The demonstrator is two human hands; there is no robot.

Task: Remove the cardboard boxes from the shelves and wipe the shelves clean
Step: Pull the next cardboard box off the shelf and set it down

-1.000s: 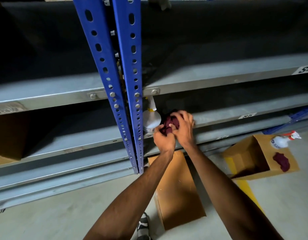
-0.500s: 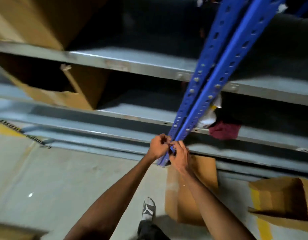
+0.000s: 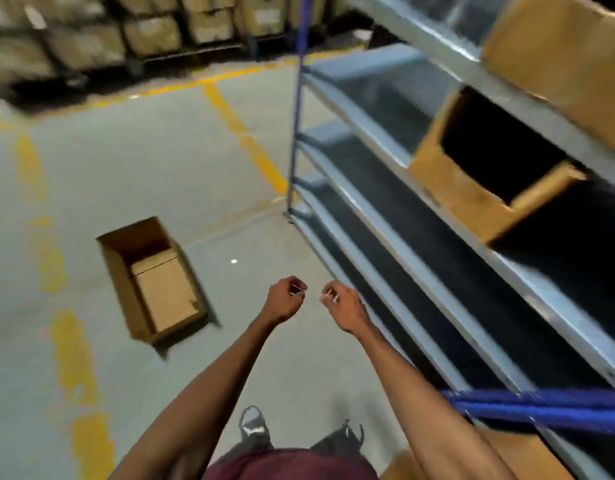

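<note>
both hands have left the blue upright; left hand (image 3: pixel 286 299) and right hand (image 3: pixel 340 306) curled, apparently empty.

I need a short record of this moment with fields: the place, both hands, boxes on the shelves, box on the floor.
place: warehouse aisle beside a grey metal shelf rack with blue posts
left hand: fingers curled, pinching a small pale item, too blurred to identify
right hand: the same, apart from the left
on shelves: open brown cardboard box; another brown box above it
on floor: open empty cardboard box
</note>
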